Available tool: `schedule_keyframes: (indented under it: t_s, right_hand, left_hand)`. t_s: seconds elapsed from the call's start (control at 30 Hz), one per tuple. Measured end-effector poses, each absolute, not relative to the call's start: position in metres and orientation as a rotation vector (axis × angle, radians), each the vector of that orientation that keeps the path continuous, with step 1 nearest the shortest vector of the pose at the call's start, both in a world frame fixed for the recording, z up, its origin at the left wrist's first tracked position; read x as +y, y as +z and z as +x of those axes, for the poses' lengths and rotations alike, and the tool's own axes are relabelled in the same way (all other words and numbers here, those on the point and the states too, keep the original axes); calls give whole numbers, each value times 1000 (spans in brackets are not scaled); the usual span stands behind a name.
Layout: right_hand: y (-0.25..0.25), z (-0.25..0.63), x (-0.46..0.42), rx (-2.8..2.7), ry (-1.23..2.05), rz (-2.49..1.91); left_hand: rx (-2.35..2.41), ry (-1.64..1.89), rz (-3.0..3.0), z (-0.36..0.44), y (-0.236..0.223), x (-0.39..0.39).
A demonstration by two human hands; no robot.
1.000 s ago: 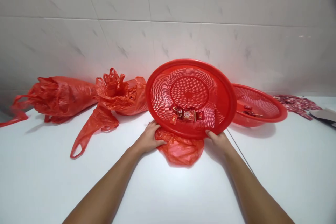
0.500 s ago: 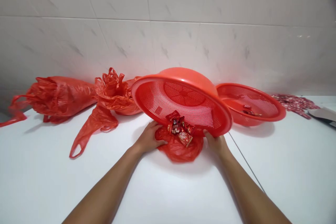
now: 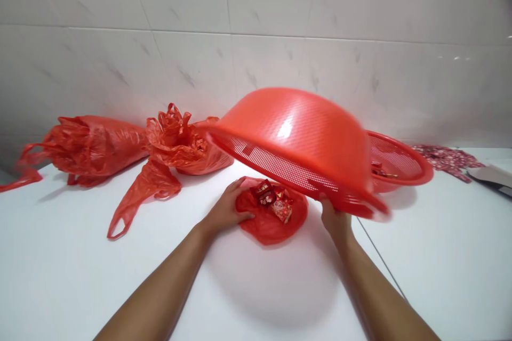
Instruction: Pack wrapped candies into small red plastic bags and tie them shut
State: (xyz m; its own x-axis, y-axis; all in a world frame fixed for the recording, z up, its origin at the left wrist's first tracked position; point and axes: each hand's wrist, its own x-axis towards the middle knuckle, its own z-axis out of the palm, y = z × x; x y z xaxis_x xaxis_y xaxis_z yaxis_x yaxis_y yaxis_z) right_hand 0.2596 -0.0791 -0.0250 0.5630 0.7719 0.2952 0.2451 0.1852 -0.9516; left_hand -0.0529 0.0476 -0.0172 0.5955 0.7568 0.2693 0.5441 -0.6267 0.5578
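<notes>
My right hand [image 3: 336,219] grips the rim of a red plastic colander [image 3: 296,133], which is held in the air, tilted with its mouth facing down and toward me. Below it, a red plastic bag [image 3: 272,232] lies on the white table with its mouth spread wide. Several small wrapped packets [image 3: 282,209] in red and dark red sit in that bag. My left hand [image 3: 229,208] is closed on the bag's left edge, thumb toward the front. The fingertips of my right hand are partly hidden behind the colander's rim.
A second red colander [image 3: 404,162] with a few packets stands behind on the right. Further right lie a pile of red patterned packets [image 3: 450,160] and a dark-edged flat object [image 3: 494,178]. Bundled red plastic bags [image 3: 100,146] lie at the left, against the tiled wall [image 3: 264,64].
The colander has risen and moved right, tipping further over, and its rim has come away from the bag. The packets now rest in the bag. My left hand has stayed nearly still.
</notes>
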Motion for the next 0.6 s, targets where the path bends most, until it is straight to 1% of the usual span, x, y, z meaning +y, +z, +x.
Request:
schedule_keyframes:
  t_s: [0.1,0.2,0.27,0.33,0.6]
  right_hand:
    - [-14,261,-81,-739,230,-1376]
    - [-7,273,-74,-473,171,-1175]
    - [-5,291,-70,-319,110,-1002]
    - [-7,316,-70,-218,80,-927]
    - [-24,414,-102,-37,-19,-1195]
  left_hand:
    - [1034,683,2364,-53,-20,49]
    - [1047,654,2371,-52,-20,48]
    - [1054,631,2383,-52,-20,47]
    - [1061,622,2380,-52,-19,46]
    - [1051,619,2405,-52,-23,48]
